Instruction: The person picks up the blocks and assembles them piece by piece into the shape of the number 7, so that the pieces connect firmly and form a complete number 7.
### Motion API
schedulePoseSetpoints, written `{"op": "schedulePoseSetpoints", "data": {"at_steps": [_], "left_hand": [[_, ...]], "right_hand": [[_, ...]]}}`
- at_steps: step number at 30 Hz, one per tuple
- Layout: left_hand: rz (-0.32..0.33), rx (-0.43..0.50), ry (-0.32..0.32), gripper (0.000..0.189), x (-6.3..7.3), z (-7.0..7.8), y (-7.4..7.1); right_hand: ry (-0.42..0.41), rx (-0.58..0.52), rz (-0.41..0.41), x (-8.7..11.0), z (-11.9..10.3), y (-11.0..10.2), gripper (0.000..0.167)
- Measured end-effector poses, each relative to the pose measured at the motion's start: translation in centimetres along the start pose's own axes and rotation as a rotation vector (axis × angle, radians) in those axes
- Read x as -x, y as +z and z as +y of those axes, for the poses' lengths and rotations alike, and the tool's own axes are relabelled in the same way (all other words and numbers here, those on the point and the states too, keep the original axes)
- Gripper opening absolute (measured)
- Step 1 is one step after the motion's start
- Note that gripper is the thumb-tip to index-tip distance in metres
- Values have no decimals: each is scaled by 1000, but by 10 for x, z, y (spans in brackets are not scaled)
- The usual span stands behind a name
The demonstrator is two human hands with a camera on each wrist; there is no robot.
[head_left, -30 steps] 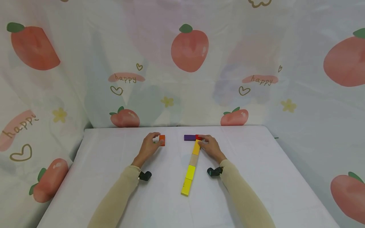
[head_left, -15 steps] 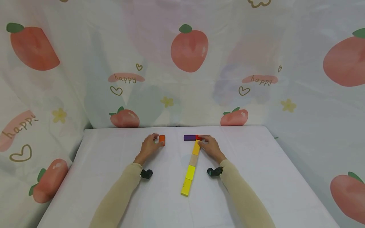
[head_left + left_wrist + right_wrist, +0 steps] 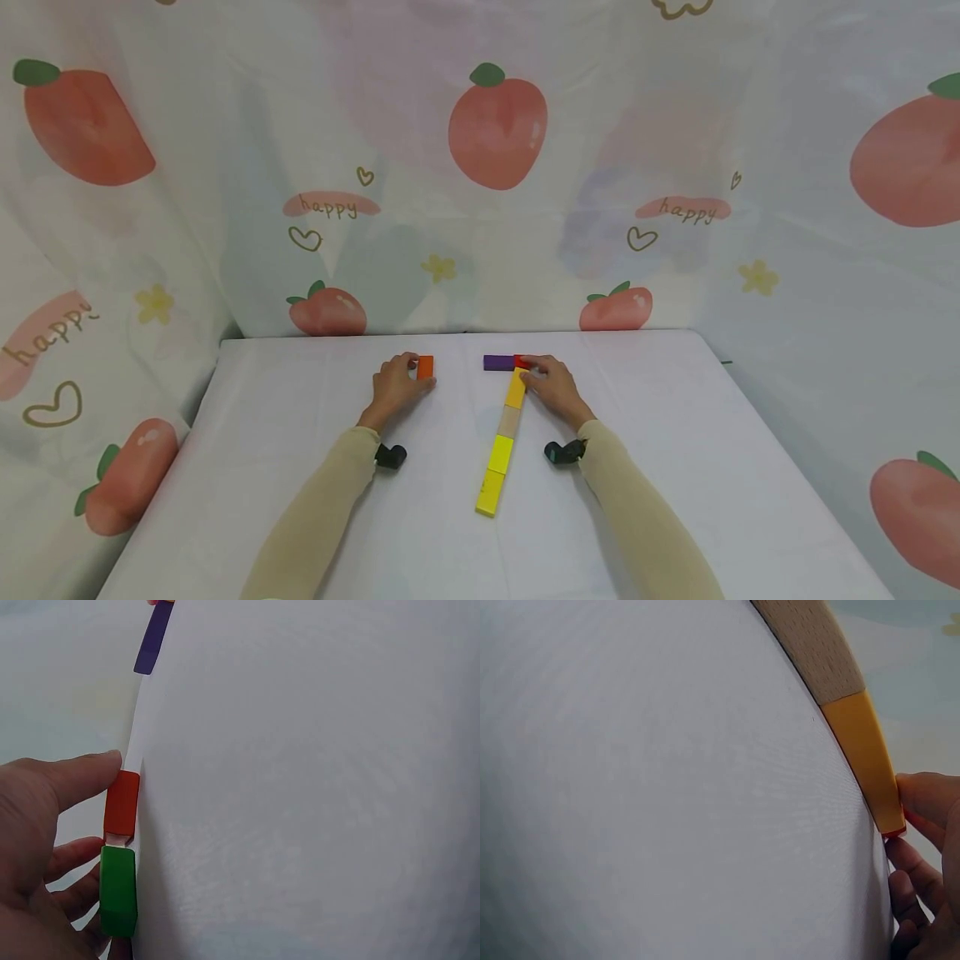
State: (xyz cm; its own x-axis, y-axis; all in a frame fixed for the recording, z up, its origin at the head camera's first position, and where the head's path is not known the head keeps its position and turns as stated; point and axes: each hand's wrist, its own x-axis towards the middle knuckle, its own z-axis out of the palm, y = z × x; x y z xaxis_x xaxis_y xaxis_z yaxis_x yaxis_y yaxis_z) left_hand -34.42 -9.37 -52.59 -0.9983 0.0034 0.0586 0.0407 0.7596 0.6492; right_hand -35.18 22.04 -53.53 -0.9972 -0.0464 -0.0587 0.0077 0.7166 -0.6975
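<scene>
My left hand [image 3: 395, 387] has its thumb and index finger at opposite ends of an orange block [image 3: 425, 367], pinching it near the table's far edge. A green block [image 3: 118, 892] is against the other fingers in the left wrist view; the hand hides it in the head view. With its thumb beside an amber block [image 3: 516, 388], my right hand [image 3: 557, 389] pinches a mostly covered red block [image 3: 520, 361]. A purple block [image 3: 498, 362] lies to the left of the red one.
From the amber block a slanting row runs toward the front: a bare wood block [image 3: 508, 422], then a yellow block [image 3: 501, 454] and another yellow block [image 3: 490, 493]. A white cloth covers the table [image 3: 420, 542], and a fruit-print curtain [image 3: 495, 250] rises behind it.
My left hand has shifted slightly, its thumb sliding from the side of the orange block to its near end. The right hand and the block row have stayed put.
</scene>
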Motion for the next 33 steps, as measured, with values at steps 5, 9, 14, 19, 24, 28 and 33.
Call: {"op": "schedulePoseSetpoints", "data": {"at_steps": [5, 9, 14, 19, 24, 28, 33], "left_hand": [[4, 9, 2, 58, 0, 0, 1], [-1, 14, -4, 57, 0, -1, 2], [-3, 21, -7, 52, -2, -3, 3], [0, 17, -11, 44, -3, -3, 2], [-7, 7, -8, 42, -2, -3, 2], [-7, -8, -2, 44, -2, -3, 1], [-5, -17, -5, 41, -2, -3, 2]], "right_hand": [[0, -3, 0, 0, 1, 0, 44], [1, -4, 3, 0, 0, 0, 44], [-2, -6, 5, 2, -1, 0, 44], [-6, -13, 7, 2, -2, -1, 44], [-1, -19, 2, 2, -1, -1, 44], [0, -22, 1, 1, -1, -1, 44], [-2, -23, 2, 1, 0, -1, 43]]}}
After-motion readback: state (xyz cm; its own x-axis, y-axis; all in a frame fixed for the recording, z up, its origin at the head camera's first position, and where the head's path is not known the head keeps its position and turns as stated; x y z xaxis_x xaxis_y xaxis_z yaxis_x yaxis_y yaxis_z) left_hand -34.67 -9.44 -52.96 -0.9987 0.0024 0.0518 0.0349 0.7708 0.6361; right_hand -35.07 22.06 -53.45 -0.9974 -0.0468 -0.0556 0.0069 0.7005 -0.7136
